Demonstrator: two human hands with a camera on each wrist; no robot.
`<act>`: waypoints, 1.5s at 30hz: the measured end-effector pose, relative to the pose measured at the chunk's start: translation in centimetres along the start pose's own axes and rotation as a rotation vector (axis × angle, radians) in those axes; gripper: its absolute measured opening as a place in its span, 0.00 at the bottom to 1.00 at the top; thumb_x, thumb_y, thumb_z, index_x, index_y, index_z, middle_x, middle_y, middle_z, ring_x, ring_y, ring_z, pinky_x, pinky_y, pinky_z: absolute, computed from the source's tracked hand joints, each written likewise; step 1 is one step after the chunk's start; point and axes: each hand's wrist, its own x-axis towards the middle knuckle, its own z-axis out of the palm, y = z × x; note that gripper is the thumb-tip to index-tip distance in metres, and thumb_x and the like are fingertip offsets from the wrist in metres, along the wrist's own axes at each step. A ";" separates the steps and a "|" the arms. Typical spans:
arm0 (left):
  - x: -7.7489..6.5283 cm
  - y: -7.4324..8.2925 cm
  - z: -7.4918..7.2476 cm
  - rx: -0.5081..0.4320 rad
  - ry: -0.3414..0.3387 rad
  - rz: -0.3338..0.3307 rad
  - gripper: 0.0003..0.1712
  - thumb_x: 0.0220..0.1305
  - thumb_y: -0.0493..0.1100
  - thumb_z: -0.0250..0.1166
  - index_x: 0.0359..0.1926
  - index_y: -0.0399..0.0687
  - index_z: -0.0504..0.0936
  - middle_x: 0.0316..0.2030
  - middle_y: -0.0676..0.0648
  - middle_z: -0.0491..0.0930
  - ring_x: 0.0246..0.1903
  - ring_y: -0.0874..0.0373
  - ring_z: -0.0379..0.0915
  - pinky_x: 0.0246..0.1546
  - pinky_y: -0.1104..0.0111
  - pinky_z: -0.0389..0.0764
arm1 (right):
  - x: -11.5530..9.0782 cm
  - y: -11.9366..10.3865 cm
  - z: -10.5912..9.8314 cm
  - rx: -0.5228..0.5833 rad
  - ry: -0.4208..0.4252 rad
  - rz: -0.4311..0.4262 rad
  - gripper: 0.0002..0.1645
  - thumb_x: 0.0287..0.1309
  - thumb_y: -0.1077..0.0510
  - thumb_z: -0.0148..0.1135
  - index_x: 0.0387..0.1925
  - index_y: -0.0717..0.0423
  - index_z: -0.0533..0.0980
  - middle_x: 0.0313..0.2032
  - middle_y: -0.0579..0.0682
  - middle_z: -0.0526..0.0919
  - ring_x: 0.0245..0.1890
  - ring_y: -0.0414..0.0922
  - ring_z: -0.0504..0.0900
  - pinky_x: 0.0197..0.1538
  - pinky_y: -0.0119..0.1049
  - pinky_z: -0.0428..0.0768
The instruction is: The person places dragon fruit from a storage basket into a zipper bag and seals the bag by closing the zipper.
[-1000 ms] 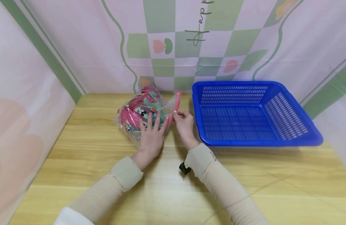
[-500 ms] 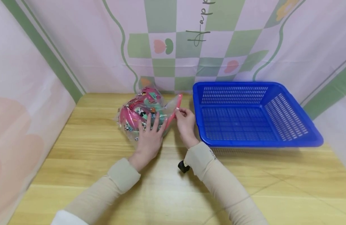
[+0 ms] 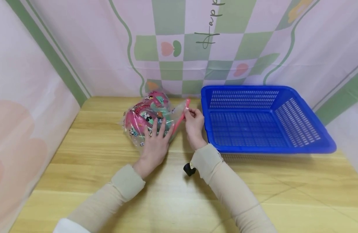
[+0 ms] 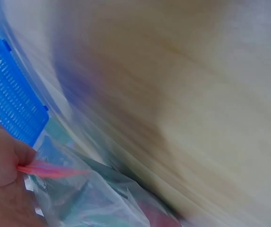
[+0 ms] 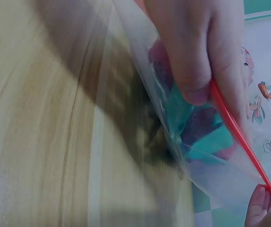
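A clear zip bag (image 3: 138,119) printed with cartoon figures lies on the table, with pink and teal contents inside. A red zip strip (image 3: 180,121) edges its right side. My left hand (image 3: 155,147) spreads its fingers over the bag; in the right wrist view, my left hand (image 5: 263,210) pinches the near end of the red strip (image 5: 241,137). The thumb is hidden in the head view. My right hand (image 3: 195,127) pinches the strip near its far end, at a small white slider (image 3: 187,108). The right wrist view has my right thumb and finger on the strip.
A blue slotted basket (image 3: 248,129) stands to the right, close beside my right hand. A patterned curtain (image 3: 193,48) hangs behind the wooden table (image 3: 88,145). A small black object (image 3: 189,169) shows beneath the right cuff.
My right hand has slid a little along the strip, away from me, and the white slider moved with it. My left hand stays at the bag.
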 end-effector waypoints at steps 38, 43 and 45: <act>-0.5 1.3 -0.5 -0.162 -0.037 -0.038 0.34 0.72 0.48 0.49 0.75 0.57 0.49 0.76 0.42 0.42 0.74 0.38 0.40 0.70 0.40 0.53 | 0.7 -1.9 0.2 -0.058 0.023 0.073 0.19 0.70 0.59 0.44 0.53 0.69 0.65 0.39 0.50 0.69 0.40 0.42 0.69 0.45 0.30 0.71; -0.3 1.4 -0.1 -0.176 -0.009 -0.054 0.34 0.72 0.53 0.48 0.75 0.54 0.50 0.75 0.43 0.45 0.74 0.39 0.42 0.70 0.41 0.52 | 0.4 -1.8 -0.1 -0.166 -0.007 0.088 0.22 0.72 0.54 0.38 0.55 0.68 0.64 0.38 0.51 0.66 0.44 0.46 0.68 0.49 0.35 0.70; -0.2 1.4 0.0 -0.172 -0.010 -0.057 0.36 0.72 0.54 0.48 0.75 0.50 0.50 0.76 0.44 0.45 0.74 0.40 0.41 0.71 0.42 0.52 | 0.3 -1.8 -0.3 -0.194 -0.008 0.080 0.23 0.73 0.53 0.37 0.54 0.68 0.64 0.38 0.52 0.66 0.44 0.46 0.68 0.50 0.36 0.70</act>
